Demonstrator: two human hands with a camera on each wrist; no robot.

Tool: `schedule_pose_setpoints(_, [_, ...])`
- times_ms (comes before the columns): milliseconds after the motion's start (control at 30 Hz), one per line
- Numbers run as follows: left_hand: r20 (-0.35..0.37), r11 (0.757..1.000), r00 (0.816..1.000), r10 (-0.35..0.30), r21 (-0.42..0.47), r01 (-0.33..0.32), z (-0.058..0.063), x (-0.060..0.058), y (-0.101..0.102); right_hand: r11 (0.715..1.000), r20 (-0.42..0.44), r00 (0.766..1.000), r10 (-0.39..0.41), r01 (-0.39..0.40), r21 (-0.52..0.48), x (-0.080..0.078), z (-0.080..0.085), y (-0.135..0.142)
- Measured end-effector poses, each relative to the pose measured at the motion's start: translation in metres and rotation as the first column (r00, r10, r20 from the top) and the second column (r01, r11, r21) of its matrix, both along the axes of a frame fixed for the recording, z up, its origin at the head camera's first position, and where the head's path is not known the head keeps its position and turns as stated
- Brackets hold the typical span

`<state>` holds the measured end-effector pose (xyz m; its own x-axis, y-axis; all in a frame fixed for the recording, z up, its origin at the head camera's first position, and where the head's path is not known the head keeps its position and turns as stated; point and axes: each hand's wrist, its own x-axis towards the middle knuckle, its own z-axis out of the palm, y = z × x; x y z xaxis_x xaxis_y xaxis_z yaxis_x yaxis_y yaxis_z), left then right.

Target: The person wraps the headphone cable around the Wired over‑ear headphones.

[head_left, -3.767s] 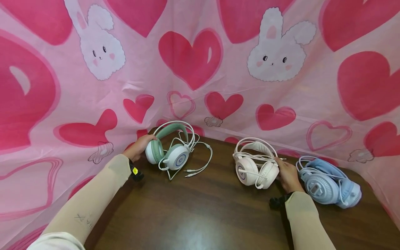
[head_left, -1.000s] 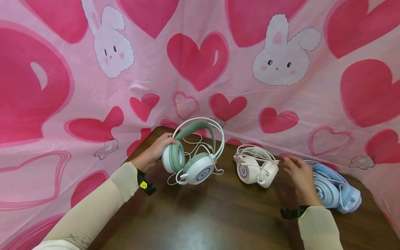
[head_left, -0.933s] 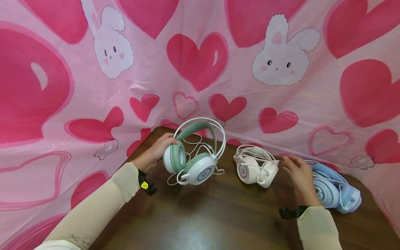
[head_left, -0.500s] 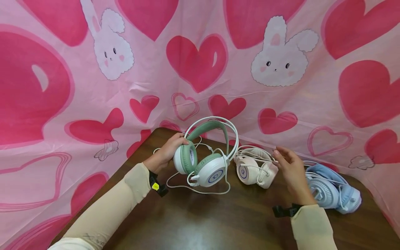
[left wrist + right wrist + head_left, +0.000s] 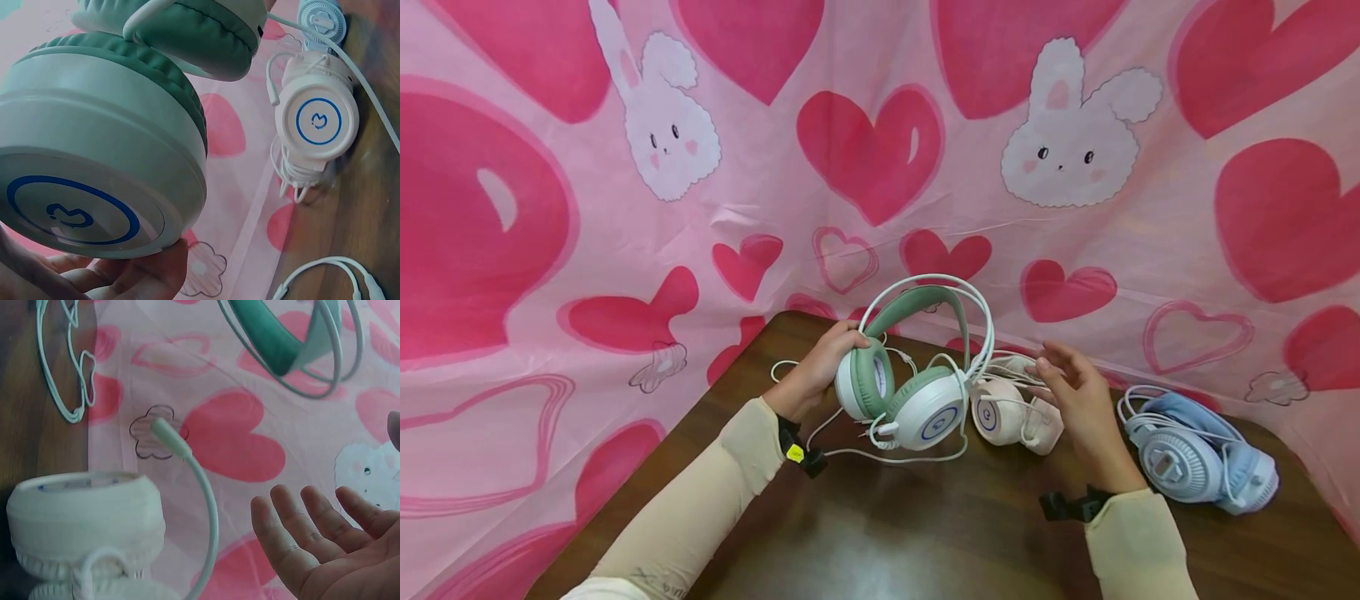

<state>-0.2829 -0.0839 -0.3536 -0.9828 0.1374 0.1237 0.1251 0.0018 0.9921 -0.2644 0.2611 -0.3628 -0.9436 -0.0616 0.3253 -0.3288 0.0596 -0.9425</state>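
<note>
My left hand [image 5: 820, 364] grips the left earcup of a white headset with green pads [image 5: 931, 415], held up off the table and tilted. The left wrist view shows my fingers [image 5: 140, 272] curled under that cup, below its blue ring logo. My right hand [image 5: 1078, 408] hovers at the right with fingers spread; the right wrist view shows its palm holding nothing. Just beside it, a cream-white headset [image 5: 997, 411] sits on the table with its cable wrapped around it, partly behind the green-padded one and my right fingers.
A light-blue headset [image 5: 1180, 462] lies to the right of my right forearm on the brown wooden table [image 5: 880, 533]. The green-padded headset's loose white cable [image 5: 895, 458] trails over the table. A pink heart-and-rabbit cloth [image 5: 865, 158] hangs behind the table.
My left hand has lifted the green-padded headset and carried it right, in front of the cream-white one. My right hand has let go of the cream-white headset and since drifted slightly left.
</note>
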Motion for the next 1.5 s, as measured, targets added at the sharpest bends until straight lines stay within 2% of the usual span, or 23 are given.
schedule_pose_setpoints(433, [-0.042,0.998,0.997,0.06,0.029,-0.059,0.005,-0.006,0.028,0.993,-0.018,0.993,0.118,-0.118,0.014,0.005,0.009,-0.017])
schedule_pose_setpoints(700, [-0.025,0.995,0.998,0.058,0.084,-0.056,0.005,-0.008,0.041,0.991,0.006,0.991,0.131,-0.131,-0.026,0.01,0.015,-0.026])
schedule_pose_setpoints(933, [-0.052,0.995,0.994,0.1,0.019,-0.1,0.005,-0.01,0.047,0.986,0.009,0.986,0.166,-0.166,0.0,0.011,0.015,-0.031])
schedule_pose_setpoints(1267, [-0.093,0.992,0.988,0.123,0.005,-0.123,0.005,-0.017,0.063,0.988,-0.035,0.988,0.15,-0.149,0.034,0.008,0.012,-0.039])
schedule_pose_setpoints(1500, [-0.091,0.989,0.985,0.147,0.019,-0.146,0.005,-0.019,0.069,0.991,-0.012,0.993,0.119,-0.118,0.07,0.006,0.013,-0.043])
